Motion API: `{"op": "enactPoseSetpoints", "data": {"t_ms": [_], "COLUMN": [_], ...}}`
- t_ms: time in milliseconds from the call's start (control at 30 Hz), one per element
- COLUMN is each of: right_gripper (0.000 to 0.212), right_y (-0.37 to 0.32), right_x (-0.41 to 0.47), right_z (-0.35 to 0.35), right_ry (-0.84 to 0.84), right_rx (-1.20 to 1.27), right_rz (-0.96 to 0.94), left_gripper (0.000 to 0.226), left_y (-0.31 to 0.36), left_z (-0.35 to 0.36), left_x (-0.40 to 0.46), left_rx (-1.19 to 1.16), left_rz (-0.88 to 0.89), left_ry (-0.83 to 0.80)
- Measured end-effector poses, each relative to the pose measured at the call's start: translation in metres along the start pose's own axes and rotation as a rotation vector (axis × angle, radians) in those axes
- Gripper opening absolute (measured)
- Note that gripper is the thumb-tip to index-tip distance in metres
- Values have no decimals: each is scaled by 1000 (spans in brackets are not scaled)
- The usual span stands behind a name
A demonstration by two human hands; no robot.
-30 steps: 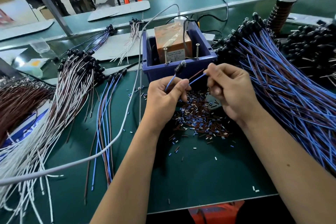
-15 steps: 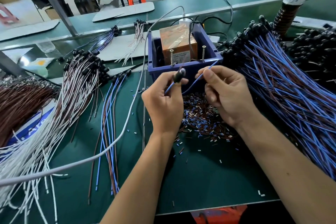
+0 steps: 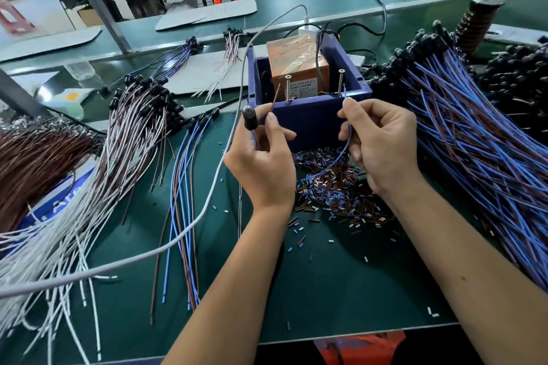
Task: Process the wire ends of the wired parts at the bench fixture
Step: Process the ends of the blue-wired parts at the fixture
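Note:
A blue box fixture (image 3: 314,124) with an orange-wrapped block and two upright screws (image 3: 341,81) stands at the bench middle. My left hand (image 3: 264,163) holds one wired part by its black cap (image 3: 248,118) and pinches its brown wire (image 3: 275,96), whose end points up beside the left screw. My right hand (image 3: 382,145) pinches the same part's blue wire (image 3: 345,95), its tip raised next to the right screw. The blue wire loops down between both hands.
A heap of cut insulation bits (image 3: 335,190) lies under my hands. A big bundle of blue and brown wired parts (image 3: 480,151) fills the right. White-wired parts (image 3: 89,181) and a few blue ones (image 3: 184,201) lie left. A grey cable (image 3: 207,195) crosses the bench.
My hands moved apart and rose toward the fixture. The two wires, held close together before, are now spread, one at each screw.

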State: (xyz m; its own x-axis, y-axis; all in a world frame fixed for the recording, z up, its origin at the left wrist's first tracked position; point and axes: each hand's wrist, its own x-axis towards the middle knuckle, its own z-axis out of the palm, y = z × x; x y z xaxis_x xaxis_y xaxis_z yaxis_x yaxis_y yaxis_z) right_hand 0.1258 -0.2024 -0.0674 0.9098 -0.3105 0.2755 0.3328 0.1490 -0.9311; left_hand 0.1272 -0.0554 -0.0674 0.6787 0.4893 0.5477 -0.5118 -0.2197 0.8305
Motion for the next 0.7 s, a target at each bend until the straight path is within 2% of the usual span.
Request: {"op": "enactPoseSetpoints", "data": {"t_ms": [700], "right_gripper": [24], "right_y": [-2], "right_x": [2], "right_z": [-1], "right_ry": [-21], "right_rx": [-26], "right_rz": [-21], "left_gripper": [14], "left_y": [10], "left_z": [-3], "left_x": [-2], "left_rx": [14], "left_rz": [-38], "left_ry": [-11]}}
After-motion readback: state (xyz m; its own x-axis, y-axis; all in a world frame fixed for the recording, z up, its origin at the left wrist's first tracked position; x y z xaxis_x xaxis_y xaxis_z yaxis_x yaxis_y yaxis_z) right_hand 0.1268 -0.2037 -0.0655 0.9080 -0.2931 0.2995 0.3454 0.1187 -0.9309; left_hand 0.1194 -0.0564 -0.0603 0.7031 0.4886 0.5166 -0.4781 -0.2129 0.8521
